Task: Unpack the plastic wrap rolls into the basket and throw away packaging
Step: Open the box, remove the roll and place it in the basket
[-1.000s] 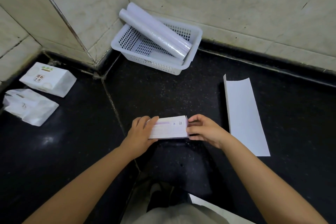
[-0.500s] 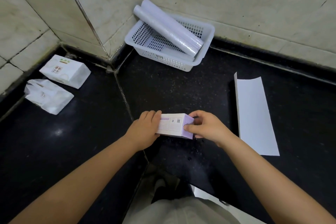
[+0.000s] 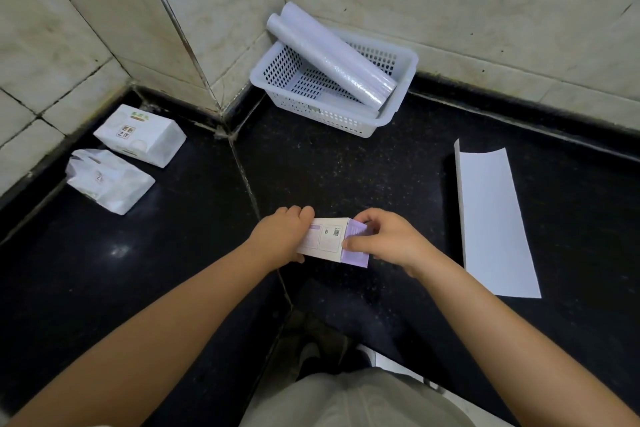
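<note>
A small white-and-purple cardboard box point(image 3: 327, 239) is held low over the black floor, in front of me. My left hand point(image 3: 280, 236) grips its left end. My right hand point(image 3: 384, 241) pinches the purple flap at its right end. Two plastic wrap rolls point(image 3: 332, 57) lie slanted in a white perforated basket point(image 3: 277, 74) that stands in the tiled corner, their upper ends resting on its rim.
A flat white cardboard sheet point(image 3: 491, 218) lies on the floor to my right. Two white wrapped packs point(image 3: 140, 135) point(image 3: 109, 180) sit at the left by the wall. Tiled walls close off the back and left. My knees are below the box.
The box has turned so its purple end face shows toward me, and my right fingers have moved onto that flap. The view has shifted, so everything sits further right in the frame.
</note>
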Available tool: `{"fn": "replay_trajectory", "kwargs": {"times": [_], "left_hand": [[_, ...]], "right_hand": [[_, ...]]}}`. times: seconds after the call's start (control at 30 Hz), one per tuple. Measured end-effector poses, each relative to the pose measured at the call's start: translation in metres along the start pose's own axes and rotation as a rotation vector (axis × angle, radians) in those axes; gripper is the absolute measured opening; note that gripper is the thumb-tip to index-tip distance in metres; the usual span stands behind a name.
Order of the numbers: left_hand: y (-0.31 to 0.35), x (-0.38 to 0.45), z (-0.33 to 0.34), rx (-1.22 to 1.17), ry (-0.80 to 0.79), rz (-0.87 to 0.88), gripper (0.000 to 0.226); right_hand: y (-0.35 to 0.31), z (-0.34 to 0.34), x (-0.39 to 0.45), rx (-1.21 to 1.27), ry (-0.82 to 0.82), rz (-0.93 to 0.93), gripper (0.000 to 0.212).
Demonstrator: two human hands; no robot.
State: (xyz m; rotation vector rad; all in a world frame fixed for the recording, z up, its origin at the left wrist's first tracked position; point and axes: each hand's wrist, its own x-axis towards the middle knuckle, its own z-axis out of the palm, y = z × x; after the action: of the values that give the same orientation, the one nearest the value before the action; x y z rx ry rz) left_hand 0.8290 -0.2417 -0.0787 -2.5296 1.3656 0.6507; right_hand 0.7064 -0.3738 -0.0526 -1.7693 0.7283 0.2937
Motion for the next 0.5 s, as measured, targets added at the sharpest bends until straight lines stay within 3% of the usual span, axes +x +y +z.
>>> {"fn": "replay_trajectory", "kwargs": {"times": [0.17, 0.33, 0.5], "left_hand": [[0.000, 0.003, -0.004, -0.012, -0.012, -0.002, 0.063], [0.004, 0.006, -0.002, 0.021, -0.028, -0.025, 0.067], [0.009, 0.008, -0.002, 0.056, -0.044, -0.044, 0.068]], "right_hand": [[0.002, -0.002, 0.000, 0.020, 0.019, -0.008, 0.017], [-0.008, 0.001, -0.001, -0.175, 0.138, -0.013, 0.027], [-0.023, 0.008, -0.001, -0.345, 0.108, 0.019, 0.036]]}}
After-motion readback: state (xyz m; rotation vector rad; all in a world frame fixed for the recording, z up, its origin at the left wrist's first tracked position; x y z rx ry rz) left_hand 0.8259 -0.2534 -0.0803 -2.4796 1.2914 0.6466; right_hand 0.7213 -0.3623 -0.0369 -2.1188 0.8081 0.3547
